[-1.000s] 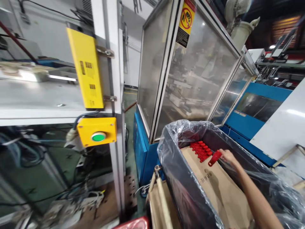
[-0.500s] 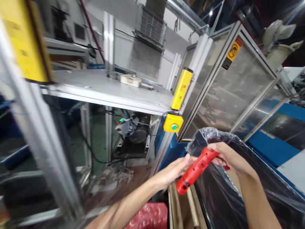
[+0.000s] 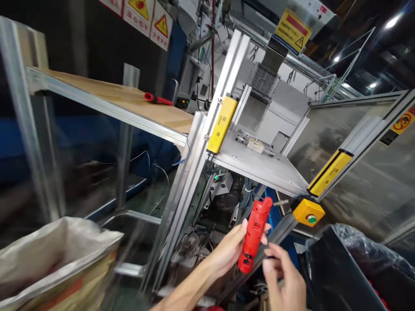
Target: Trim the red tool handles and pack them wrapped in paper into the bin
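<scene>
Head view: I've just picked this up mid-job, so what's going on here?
A person holds a red plastic part tilted in the left hand. The right hand is just beside it, fingers partly curled, apparently holding nothing. Another red piece lies on the brown-topped shelf. A black bin with clear plastic over its rim stands beyond the right hand.

The right hand [image 3: 285,280] now hangs free at five o'clock from the red part [image 3: 253,236], which only the left hand [image 3: 229,249] grips.
</scene>
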Tool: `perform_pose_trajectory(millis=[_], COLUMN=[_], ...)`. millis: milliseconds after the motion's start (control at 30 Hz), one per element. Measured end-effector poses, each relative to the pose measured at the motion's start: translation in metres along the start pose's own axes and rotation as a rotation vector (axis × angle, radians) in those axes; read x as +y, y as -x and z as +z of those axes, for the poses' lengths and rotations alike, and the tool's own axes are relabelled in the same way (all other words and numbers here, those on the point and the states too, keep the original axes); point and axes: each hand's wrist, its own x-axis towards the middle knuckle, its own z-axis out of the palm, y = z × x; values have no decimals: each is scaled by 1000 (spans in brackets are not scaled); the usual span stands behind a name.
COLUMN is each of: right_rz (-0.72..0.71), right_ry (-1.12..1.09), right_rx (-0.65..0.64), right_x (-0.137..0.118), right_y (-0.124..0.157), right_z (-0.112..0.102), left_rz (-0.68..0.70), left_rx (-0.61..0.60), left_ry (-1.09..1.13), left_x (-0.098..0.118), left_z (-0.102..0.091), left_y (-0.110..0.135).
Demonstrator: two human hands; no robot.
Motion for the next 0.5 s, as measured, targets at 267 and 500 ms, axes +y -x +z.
perform_pose_trajectory(millis=[267,500], right_rz=[-192,-325], right_ry=[147,212], right_rx=[108,175], right_x=[-16,-44], right_y=[17,-32], right_z=[88,71], left_rz=[41,146], left_rx=[-4,-41], left_ry=[176,-86], left_x=[23,60], left_z=[-32,-48], left_y=[0,7])
